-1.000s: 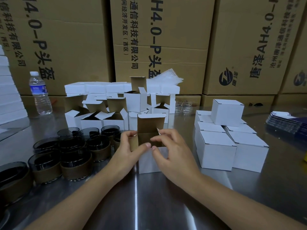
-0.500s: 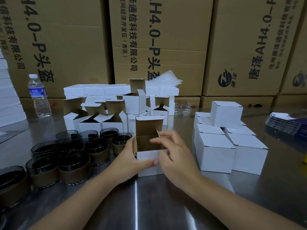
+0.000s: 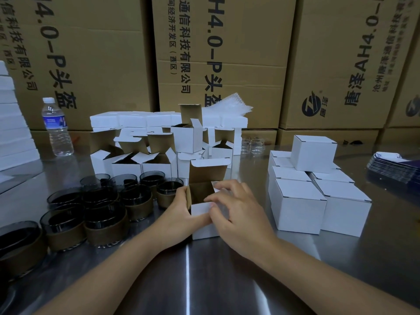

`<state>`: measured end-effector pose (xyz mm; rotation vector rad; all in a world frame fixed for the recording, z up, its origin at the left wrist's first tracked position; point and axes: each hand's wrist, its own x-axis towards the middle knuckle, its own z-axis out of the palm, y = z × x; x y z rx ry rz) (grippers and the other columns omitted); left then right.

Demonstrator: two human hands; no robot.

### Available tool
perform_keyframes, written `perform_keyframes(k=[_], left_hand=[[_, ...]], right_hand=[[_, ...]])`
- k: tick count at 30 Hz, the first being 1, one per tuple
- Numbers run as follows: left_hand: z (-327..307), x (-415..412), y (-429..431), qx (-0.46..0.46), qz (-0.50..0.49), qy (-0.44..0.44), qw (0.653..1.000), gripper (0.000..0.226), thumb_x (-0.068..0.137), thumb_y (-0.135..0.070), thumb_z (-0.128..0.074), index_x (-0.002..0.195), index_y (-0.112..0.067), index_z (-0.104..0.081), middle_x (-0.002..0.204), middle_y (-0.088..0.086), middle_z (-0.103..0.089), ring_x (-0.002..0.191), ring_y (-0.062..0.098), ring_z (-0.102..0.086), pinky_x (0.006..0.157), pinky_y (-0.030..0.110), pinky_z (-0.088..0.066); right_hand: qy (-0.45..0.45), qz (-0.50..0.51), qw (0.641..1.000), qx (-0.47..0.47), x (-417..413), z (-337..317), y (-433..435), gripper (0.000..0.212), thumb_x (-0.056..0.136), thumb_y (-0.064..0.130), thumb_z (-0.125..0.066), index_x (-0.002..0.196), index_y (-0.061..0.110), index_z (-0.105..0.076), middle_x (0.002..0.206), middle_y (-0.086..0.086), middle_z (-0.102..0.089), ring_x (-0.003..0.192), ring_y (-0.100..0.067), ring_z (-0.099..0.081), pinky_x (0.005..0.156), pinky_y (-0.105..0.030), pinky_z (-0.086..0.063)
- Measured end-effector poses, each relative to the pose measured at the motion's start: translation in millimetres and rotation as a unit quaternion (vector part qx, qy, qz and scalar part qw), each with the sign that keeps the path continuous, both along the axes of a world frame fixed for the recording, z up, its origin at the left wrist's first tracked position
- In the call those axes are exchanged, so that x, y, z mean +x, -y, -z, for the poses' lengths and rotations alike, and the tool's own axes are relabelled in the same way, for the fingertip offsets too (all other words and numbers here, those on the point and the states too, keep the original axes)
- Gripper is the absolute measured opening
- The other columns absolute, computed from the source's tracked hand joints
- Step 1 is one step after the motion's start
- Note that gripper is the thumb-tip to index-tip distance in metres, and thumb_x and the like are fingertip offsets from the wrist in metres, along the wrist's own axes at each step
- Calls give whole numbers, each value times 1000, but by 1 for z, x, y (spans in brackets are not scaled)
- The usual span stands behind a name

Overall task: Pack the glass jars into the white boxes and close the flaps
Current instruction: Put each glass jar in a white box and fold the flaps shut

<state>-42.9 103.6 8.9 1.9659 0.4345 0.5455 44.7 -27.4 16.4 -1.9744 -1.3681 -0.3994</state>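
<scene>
We have one open box [image 3: 203, 230] upright on the desk [image 3: 204, 283], straight ahead of us, between the jars [image 3: 104, 215] on our left and the closed boxes [image 3: 295, 208] on our right. The left grip [image 3: 181, 212] wraps the box's left wall, with the thumb laid across the front face. The right grip [image 3: 238, 214] comes in from the other side, its fingers curled over the right flap [image 3: 215, 185] and its thumb near the front top edge. Both are closed on the box and neither carries a jar. The lid [image 3: 208, 172] stands straight up at the back with its tuck tab bent forward. The inside is in shadow, so we cannot tell whether a jar already sits there.

As we read it, the step is turning the side flaps in before the lid comes down. To do it well, we should hold the left wall square so the box does not skew under the push. Each side flap should fold along its own crease until it lies level with the rim. Then we bring the lid over and steer its tab inside the front wall rather than outside it. Light pressure should be enough, since the card looks thin and would probably dent. The nearest jars sit just beside the left wrist, so we should keep that elbow quiet.
</scene>
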Motion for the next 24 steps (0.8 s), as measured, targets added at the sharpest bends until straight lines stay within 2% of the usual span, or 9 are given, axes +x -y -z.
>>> perform_keyframes(k=[4,6,10,12,14,18,21,24], left_hand=[[2,0,-2,1,4,-8,1000,70,76,-40,-78,124,-32,-28,110,-16,-55,88,-11,-59,62,1,-42],[2,1,-2,-5,3,-9,1000,68,77,-38,-77,124,-31,-29,110,-15,-55,84,-15,-59,61,0,-42],[1,0,-1,-18,-13,-8,1000,73,72,-40,-80,125,-32,-31,109,-13,-57,83,-10,-60,57,0,-41],[1,0,-1,-17,-14,-9,1000,76,69,-40,-81,125,-32,-29,109,-14,-56,84,-11,-60,57,0,-41],[1,-1,-2,-19,-9,-8,1000,79,68,-41,-82,125,-33,-28,110,-16,-55,83,-17,-58,57,-1,-41],[1,-2,-2,-11,-7,-16,1000,93,54,-57,-81,124,-37,-23,114,-17,-54,97,-3,-59,63,5,-47],[2,-3,-3,-10,-8,-14,1000,97,48,-61,-79,124,-38,-24,115,-16,-55,99,-1,-60,66,7,-48],[3,-2,-3,-15,-6,-7,1000,95,53,-58,-84,125,-37,-26,113,-17,-57,96,-3,-62,66,8,-49]], right_hand=[[3,10,1000,1,-1,-2,1,31,94,36,-45,120,31,-62,134,17,-41,124,1,-30,91,-14,-28],[-3,13,1000,10,-1,-5,3,32,94,37,-45,123,30,-58,134,16,-39,124,-1,-33,91,-16,-30],[-25,23,999,17,0,-10,6,33,95,37,-45,125,30,-56,134,15,-36,122,-3,-38,94,-19,-34],[19,68,997,8,2,-14,8,34,94,39,-42,120,29,-61,134,11,-42,121,-7,-41,98,-26,-32],[91,126,988,23,5,-20,10,35,87,38,-44,107,28,-71,127,4,-55,116,-15,-49,97,-35,-34],[150,189,970,37,13,-26,13,26,79,32,-56,91,24,-77,114,-2,-65,106,-23,-58,89,-41,-43],[157,186,970,16,20,-26,13,22,84,32,-57,90,24,-77,110,1,-66,104,-20,-54,91,-38,-35],[134,190,973,-5,25,-25,12,32,88,38,-46,88,28,-76,96,7,-68,92,-14,-49,83,-31,-22]])
